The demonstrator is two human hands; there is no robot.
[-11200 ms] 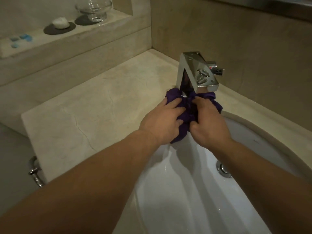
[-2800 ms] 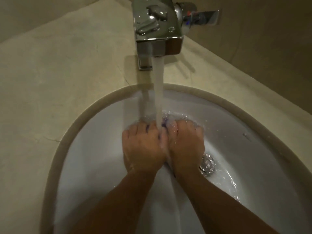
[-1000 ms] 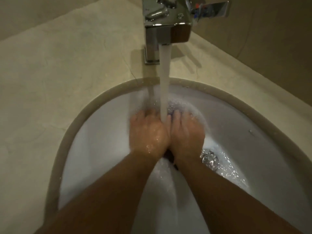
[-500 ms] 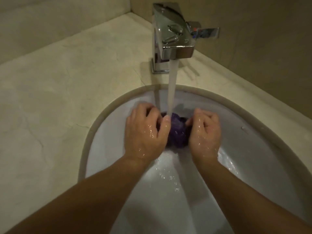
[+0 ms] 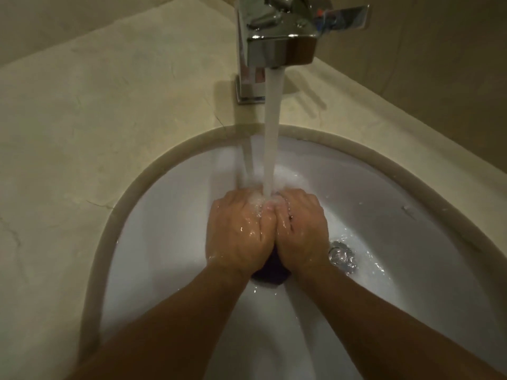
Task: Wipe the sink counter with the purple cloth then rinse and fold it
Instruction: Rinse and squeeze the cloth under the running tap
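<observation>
My left hand (image 5: 238,231) and my right hand (image 5: 300,233) are pressed side by side inside the white sink basin (image 5: 170,242), both closed around the purple cloth (image 5: 270,271). Only a dark bunch of the cloth shows below my wrists; the rest is hidden under my hands. Water (image 5: 273,133) streams from the chrome faucet (image 5: 277,42) and lands where my fingers meet, splashing over both wet hands.
The beige stone counter (image 5: 96,119) surrounds the basin on the left and behind. The chrome drain (image 5: 341,256) lies just right of my right hand, with water running over it. A beige wall (image 5: 439,64) rises behind the faucet.
My hands, apart half a second ago with the bunched cloth exposed between them, have closed together over it under the stream. The view has tilted downward and closer to the basin.
</observation>
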